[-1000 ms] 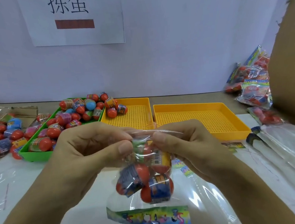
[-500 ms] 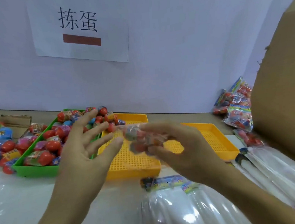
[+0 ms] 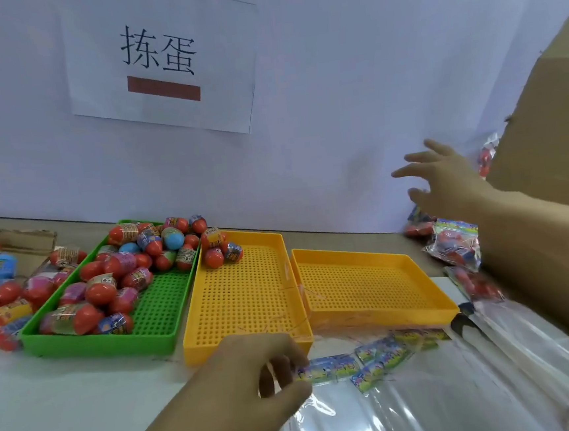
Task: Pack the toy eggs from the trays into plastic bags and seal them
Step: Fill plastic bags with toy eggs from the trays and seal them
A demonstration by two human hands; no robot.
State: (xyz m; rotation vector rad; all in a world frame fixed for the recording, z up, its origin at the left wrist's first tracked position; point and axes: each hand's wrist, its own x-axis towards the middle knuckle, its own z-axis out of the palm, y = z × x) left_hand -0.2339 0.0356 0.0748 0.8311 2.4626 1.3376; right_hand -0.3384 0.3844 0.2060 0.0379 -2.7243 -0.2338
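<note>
Toy eggs [image 3: 117, 285], mostly red, fill the back and left of a green tray [image 3: 98, 341]. A few more eggs [image 3: 219, 250] sit at the far end of the middle yellow tray [image 3: 245, 294]. My left hand [image 3: 255, 372] is low at the front with its fingers curled, pinching the colourful header of an empty plastic bag [image 3: 327, 371] on top of the bag stack. My right hand [image 3: 445, 177] hovers with fingers spread and holds nothing, just above the pile of packed bags [image 3: 454, 241] at the far right.
A second yellow tray [image 3: 368, 287] lies right of the first. Loose eggs [image 3: 4, 291] lie left of the green tray. Flat clear bags [image 3: 430, 405] cover the front right. A tall cardboard box [image 3: 560, 122] stands on the right, and a paper sign [image 3: 160, 64] hangs on the wall.
Both hands held a filled bag a second ago. My right hand carried it right and let it go at the pile; my left hand dropped to the empty bags.
</note>
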